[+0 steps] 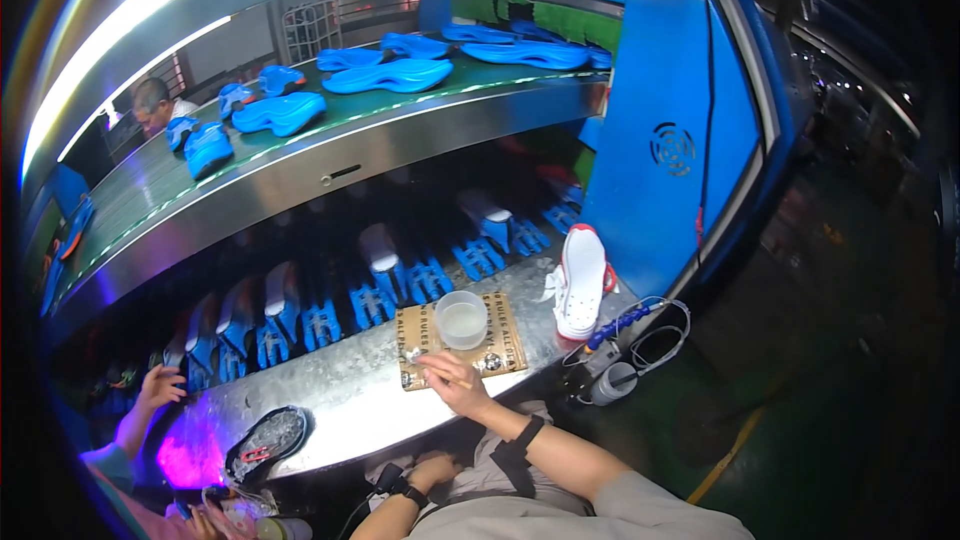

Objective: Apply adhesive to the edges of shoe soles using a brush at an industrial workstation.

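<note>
From the head view, the work looks to be at an early or in-between point. The right hand (455,380) rests on the near edge of a flat brown cardboard square (460,345) that lies on the long grey metal desk (350,395). Its fingers (437,365) are loosely curled and pressed to the card, pinching nothing that can be made out. Just beyond them, standing upright on the same card, is a translucent plastic cup (462,318) holding some pale liquid. The hand is close to it but does not touch it.

To the right, apart from the card, a white sports shoe with a red heel tab (581,282) lies sole-up on the desk. No hand is on it, so I judge that work on it is yet to be done.

The left hand (432,468) sits low, below the desk's near edge by the lap, with the fingers bent. Whether it grips the dark object beside it I cannot tell.

Far left, another person's hand (160,385) reaches toward the row of blue shoe holders (375,295). Above, bright blue soles (390,75) lie on the upper conveyor belt (300,155).
</note>
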Motion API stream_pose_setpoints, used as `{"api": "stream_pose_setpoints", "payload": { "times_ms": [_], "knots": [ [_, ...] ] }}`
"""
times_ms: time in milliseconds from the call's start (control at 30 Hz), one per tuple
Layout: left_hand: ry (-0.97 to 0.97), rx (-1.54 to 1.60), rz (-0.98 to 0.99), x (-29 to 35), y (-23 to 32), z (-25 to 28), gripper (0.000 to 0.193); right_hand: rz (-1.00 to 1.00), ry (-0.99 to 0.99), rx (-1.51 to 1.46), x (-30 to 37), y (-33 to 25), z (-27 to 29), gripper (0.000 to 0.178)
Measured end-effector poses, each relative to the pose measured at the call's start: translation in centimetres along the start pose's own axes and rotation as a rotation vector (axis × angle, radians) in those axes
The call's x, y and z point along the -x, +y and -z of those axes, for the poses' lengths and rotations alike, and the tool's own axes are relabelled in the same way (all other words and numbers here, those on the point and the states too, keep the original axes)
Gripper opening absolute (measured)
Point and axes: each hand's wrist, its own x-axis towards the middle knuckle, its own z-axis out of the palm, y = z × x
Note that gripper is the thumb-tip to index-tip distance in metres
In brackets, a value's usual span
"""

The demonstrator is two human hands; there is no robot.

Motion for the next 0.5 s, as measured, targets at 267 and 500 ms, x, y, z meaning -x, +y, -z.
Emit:
{"api": "stream_pose_setpoints", "payload": {
  "times_ms": [267,500],
  "knots": [
    [0.057,0.080,-0.052,-0.4,-0.2,-0.8,0.054,0.015,-0.025,0.020,0.2,0.0,0.0,0.021],
    [0.085,0.077,-0.063,-0.1,-0.7,-0.7,0.052,-0.014,-0.036,0.007,0.1,-0.5,0.0,0.022]
  ]
}}
